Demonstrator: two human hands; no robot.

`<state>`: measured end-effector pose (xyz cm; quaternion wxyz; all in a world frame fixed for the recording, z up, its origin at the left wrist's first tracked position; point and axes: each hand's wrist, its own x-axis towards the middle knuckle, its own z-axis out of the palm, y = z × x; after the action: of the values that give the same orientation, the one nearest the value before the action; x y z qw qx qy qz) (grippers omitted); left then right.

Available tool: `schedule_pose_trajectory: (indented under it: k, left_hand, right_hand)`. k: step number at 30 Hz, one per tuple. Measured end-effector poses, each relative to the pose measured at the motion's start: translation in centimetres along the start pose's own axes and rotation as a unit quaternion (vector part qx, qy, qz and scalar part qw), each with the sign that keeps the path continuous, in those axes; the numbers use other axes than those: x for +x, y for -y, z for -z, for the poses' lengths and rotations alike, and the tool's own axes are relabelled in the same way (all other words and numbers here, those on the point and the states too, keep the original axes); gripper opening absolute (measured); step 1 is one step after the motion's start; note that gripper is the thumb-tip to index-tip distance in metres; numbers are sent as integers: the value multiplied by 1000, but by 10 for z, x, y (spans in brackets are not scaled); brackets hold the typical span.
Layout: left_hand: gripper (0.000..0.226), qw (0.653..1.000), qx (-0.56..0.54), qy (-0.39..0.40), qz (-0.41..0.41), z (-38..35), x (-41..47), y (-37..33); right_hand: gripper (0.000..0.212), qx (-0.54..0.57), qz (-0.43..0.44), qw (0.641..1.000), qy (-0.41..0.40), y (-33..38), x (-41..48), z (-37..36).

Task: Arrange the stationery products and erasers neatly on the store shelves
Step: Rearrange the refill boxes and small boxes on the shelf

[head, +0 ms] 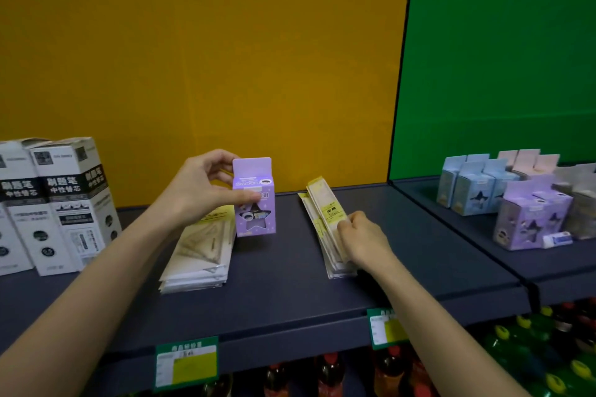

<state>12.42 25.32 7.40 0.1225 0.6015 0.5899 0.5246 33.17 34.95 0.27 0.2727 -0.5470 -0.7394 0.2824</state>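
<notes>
My left hand (201, 185) grips a small purple box (254, 203) with a star-shaped window, held upright just above the dark shelf (283, 287). Below and left of it lies a flat stack of clear-packed triangle rulers (200, 255). My right hand (361, 240) pinches the near end of a stack of long ruler packs with yellow labels (325, 219), which stands tilted on its edge on the shelf.
Tall white refill boxes (64, 203) stand at the left end. On the neighbouring shelf to the right sit blue, pink and purple small boxes (529, 203) and a loose eraser (556, 240). Green price tags (185, 361) hang on the front edge; bottles (329, 374) fill the shelf below.
</notes>
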Motion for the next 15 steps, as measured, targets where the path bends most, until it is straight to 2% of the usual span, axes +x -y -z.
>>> schedule_pose_trajectory:
  k: [5, 10, 13, 15]
  left_hand:
    - [41, 1000, -3, -22, 14, -4, 6, 4]
    - [40, 999, -1, -33, 24, -6, 7, 4]
    - [40, 999, -8, -32, 34, -8, 5, 6]
    - [41, 999, -6, -26, 43, -9, 2, 7]
  right_hand:
    - [27, -77, 31, 997, -6, 2, 2, 3]
    - [31, -145, 56, 988, 23, 3, 3, 8]
    - [34, -215, 69, 974, 28, 6, -1, 13]
    - [35, -296, 94, 950, 13, 11, -2, 17]
